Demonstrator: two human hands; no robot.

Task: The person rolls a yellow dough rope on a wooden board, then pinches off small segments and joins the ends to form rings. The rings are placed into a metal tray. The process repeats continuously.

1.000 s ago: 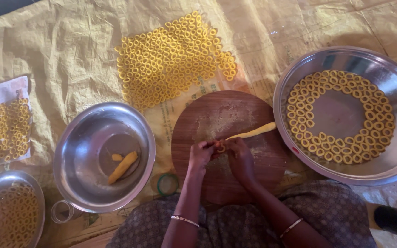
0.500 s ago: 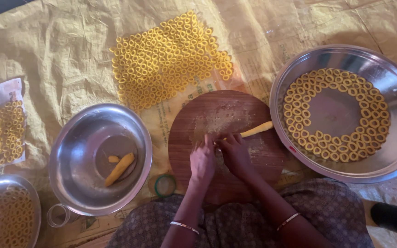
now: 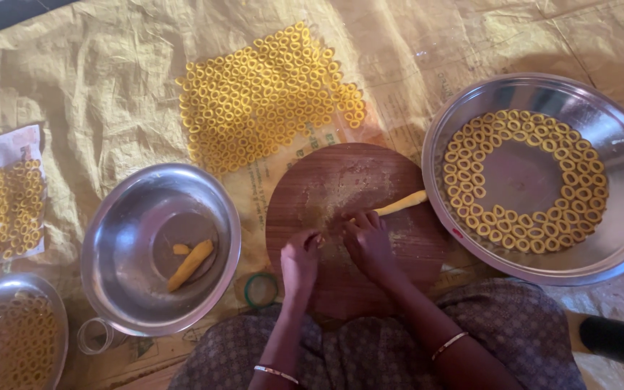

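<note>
head view, looking down. centre of the frame: a round wooden board point(image 3: 341, 195) dusted with yellow flour, lying on a creased yellow sheet point(image 3: 74, 79) that covers the floor. the left hand point(image 3: 300, 263) and the right hand point(image 3: 368, 242) rest side by side on the lower half of the board, fingers curled and pinched together at the near end of a thin yellow dough rope point(image 3: 399, 205); whether both hands actually grip the dough cannot be told, since the fingers hide that end. the rope runs from the right hand toward the right edge of the board, its far end just beside the large steel tray point(image 3: 615, 245) at the right of the frame. that tray holds dough rings point(image 3: 521, 238) set in a circle about a bare middle. upper centre: a dense patch of loose rings point(image 3: 261, 94) on the sheet. left of the board: a steel bowl point(image 3: 110, 289) containing two pieces of dough point(image 3: 191, 263). a small green ring point(image 3: 261, 289) lies between bowl and board. far left: more rings on a white sheet point(image 3: 1, 209) and in a smaller steel dish point(image 3: 16, 347).
</note>
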